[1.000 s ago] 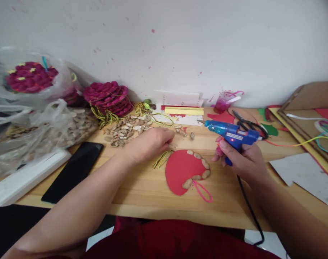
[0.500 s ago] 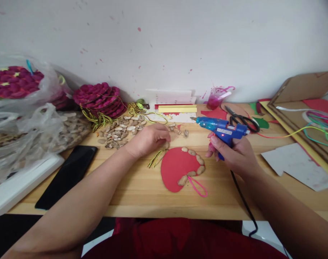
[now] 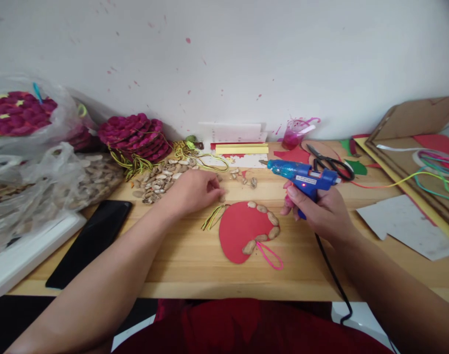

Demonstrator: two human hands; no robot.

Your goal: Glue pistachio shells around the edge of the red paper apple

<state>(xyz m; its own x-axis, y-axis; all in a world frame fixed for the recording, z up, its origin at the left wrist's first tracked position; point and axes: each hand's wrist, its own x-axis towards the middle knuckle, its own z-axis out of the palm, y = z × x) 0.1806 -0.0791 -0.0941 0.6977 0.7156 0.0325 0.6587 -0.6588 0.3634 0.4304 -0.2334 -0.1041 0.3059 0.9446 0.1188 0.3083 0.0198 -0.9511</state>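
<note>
My right hand [image 3: 320, 206] grips a blue hot glue gun [image 3: 300, 175], its nozzle pointing left and its small red light on. My left hand [image 3: 198, 191] is closed in a pinch just beyond the upper left edge of a red paper heart-like cutout [image 3: 239, 228]; a small tan peanut shell [image 3: 222, 197] shows partly at the fingertips. Several peanut shells [image 3: 273, 219] line the cutout's upper and right edge. A pink cord loop [image 3: 271, 256] sticks out at its lower right, and a yellow-green and dark tassel [image 3: 211, 218] at its upper left.
A pile of peanut shells [image 3: 160, 179] lies behind my left arm. Stacked magenta pieces [image 3: 134, 137], plastic bags [image 3: 58, 172] and a black phone [image 3: 89, 243] are left. Right are scissors [image 3: 331, 163], a pink-stained cup [image 3: 295, 135], cardboard [image 3: 416, 118] and the gun's cord [image 3: 331, 270].
My left hand has moved a little left, away from the red cutout, fingers still pinched. The right hand and glue gun have hardly moved.
</note>
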